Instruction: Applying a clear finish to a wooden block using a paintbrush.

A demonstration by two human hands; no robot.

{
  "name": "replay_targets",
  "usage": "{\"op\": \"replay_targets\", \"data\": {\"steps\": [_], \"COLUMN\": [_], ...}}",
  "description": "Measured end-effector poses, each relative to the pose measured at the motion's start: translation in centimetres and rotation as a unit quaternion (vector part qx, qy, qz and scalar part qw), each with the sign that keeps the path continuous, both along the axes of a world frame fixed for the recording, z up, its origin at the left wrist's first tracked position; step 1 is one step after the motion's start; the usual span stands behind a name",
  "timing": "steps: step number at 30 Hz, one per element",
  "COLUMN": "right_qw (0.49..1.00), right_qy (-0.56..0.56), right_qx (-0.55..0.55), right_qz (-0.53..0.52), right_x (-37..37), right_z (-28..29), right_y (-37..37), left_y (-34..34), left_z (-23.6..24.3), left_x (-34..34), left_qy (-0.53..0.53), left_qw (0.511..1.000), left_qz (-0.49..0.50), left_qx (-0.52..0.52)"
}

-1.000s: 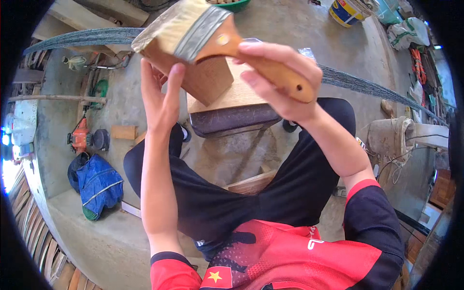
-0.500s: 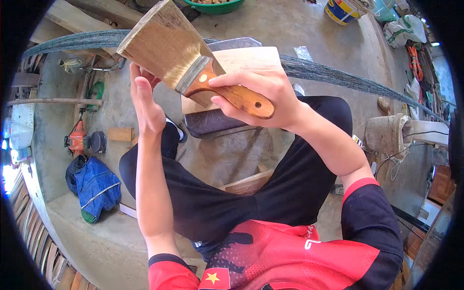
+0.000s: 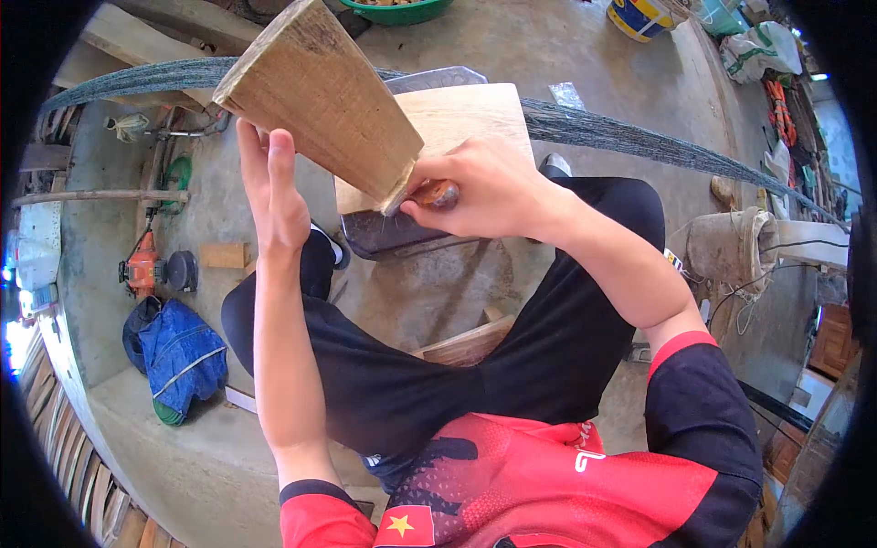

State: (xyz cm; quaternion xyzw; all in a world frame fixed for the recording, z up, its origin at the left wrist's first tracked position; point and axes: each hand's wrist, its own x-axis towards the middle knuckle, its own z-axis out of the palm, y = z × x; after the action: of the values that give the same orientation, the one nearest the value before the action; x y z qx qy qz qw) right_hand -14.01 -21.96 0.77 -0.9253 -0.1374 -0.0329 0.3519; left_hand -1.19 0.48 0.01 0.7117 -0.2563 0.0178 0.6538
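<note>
- I sit over a grey concrete floor (image 3: 539,55), smooth and stained in places.
- In front of me on it stands a low dark stool (image 3: 388,239), with a pale wooden board (image 3: 470,114) laid flat on top.
- To my left, a small wood block (image 3: 224,255) lies on the floor.
- Farther out, the floor carries a green basin (image 3: 402,15) and a yellow-and-blue bucket (image 3: 639,18).

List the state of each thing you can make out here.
Wooden block: raised, tilted, held by the left hand
Brush: gripped by the right hand, mostly hidden
Pale board: lying on the dark stool
Green basin: holding small pieces, partly out of frame
Grey cords: strung across
Blue cloth: crumpled
</note>
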Motion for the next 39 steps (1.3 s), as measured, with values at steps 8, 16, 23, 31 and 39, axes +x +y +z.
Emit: {"op": "replay_targets", "data": {"steps": [8, 16, 23, 31, 39], "right_qw": [0.997, 0.975, 0.935, 0.888, 0.911], "right_qy": [-0.042, -0.180, -0.331, -0.446, -0.387], "right_qx": [-0.001, 0.114, 0.128, 0.110, 0.141], "right_qz": [-0.067, -0.067, -0.006, 0.006, -0.024], "right_x": [0.6, 1.1, 1.3, 1.8, 1.8], "right_z": [0.9, 1.8, 2.8, 3.2, 2.7], "right_y": [-1.3, -1.3, -1.8, -1.4, -2.8], "left_y": [-0.1, 0.3, 0.0, -0.1, -1.0], "left_z": [0.5, 0.0, -0.2, -0.7, 0.2], "left_x": [-0.4, -0.2, -0.3, -0.3, -0.5], "left_qy": [0.015, -0.022, -0.024, -0.040, 0.004], "left_qw": [0.999, 0.999, 0.998, 0.996, 1.000], "left_qz": [-0.037, -0.036, -0.053, -0.078, -0.017], "left_qx": [-0.028, -0.007, -0.023, -0.030, 0.014]}}
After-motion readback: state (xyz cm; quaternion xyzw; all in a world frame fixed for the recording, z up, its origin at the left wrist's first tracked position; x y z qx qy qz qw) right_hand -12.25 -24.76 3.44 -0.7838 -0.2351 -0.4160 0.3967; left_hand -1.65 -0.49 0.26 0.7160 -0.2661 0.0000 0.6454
